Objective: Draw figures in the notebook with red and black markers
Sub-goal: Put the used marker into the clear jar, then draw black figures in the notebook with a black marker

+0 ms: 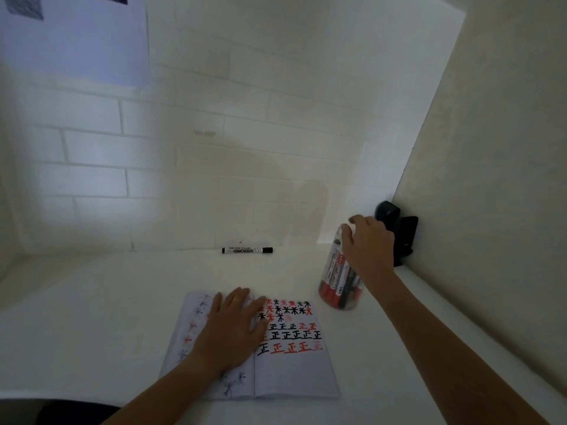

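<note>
An open notebook (294, 372) lies on the white table, its right page filled with rows of red and black star shapes and characters. My left hand (233, 326) rests flat across the spine with straight fingers. To the right stands a clear plastic jar (337, 289) holding several red and black markers. My right hand (368, 240) reaches over the jar's top, fingers curled around its rim or a marker end there; which one is hidden. A black whiteboard marker (247, 250) lies capped by the back wall.
A black device (402, 234) sits in the back right corner behind the jar. White brick wall runs along the back, a side wall on the right. The table's front edge is near the notebook's bottom.
</note>
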Motion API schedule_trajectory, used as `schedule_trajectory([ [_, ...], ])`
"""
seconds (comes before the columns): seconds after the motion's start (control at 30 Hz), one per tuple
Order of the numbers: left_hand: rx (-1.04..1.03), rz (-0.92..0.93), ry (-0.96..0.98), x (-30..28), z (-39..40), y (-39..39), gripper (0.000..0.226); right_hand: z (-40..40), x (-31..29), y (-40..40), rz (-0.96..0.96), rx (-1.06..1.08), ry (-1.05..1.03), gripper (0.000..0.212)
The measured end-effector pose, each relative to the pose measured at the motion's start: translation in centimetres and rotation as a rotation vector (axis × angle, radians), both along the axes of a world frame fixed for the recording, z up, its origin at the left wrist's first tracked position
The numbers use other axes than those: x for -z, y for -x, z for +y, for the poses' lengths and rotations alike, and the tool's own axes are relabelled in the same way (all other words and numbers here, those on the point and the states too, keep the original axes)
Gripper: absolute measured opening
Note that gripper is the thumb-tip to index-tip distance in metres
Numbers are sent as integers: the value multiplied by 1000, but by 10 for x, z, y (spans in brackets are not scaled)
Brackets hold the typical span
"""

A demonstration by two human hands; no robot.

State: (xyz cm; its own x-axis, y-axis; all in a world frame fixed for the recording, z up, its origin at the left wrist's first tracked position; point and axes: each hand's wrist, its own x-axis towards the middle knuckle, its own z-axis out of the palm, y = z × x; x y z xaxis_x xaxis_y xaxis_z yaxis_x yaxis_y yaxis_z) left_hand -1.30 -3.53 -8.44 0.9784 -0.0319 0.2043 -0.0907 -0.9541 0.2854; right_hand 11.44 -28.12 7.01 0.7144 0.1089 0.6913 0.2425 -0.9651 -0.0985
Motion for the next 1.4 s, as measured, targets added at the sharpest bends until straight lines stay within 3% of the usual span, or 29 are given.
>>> schedule_trajectory([
  [0.1, 12, -19, 32, 1, 1, -1, 78, 17, 2, 5, -172, -127, 6, 16],
  [0.2, 23, -18, 37, -2, -1, 0, 78, 54, 19, 10, -165, -310, -17, 12],
  [0.33, 12, -11, 23, -7, -4, 4, 75, 107, 63, 0, 160, -470, -17, 22],
  [0.47, 8, -17, 34, -7, -3, 5, 61, 151, 100, -28, 450, -431, 39, 46],
  [0.63, 6, -38, 46, -4, -3, 3, 61, 188, 115, -58, 504, -431, 154, 61],
  [0.9, 16, -30, 49, -1, 1, 0, 58, 176, 123, -87, 426, -383, 394, 26],
  [1.07, 16, -14, 50, -1, 0, 3, 72, 139, 117, -58, 452, -424, 372, 22],
  [1.17, 29, -17, 65, -1, 0, 2, 80, 114, 107, -28, 390, -453, 177, 14],
  [1.27, 66, -37, 105, 0, 0, 2, 74, 90, 94, 12, 358, -441, -197, 7],
  [1.4, 163, -182, 245, -2, -1, 2, 51, 66, 84, 71, 659, -556, -885, 9],
])
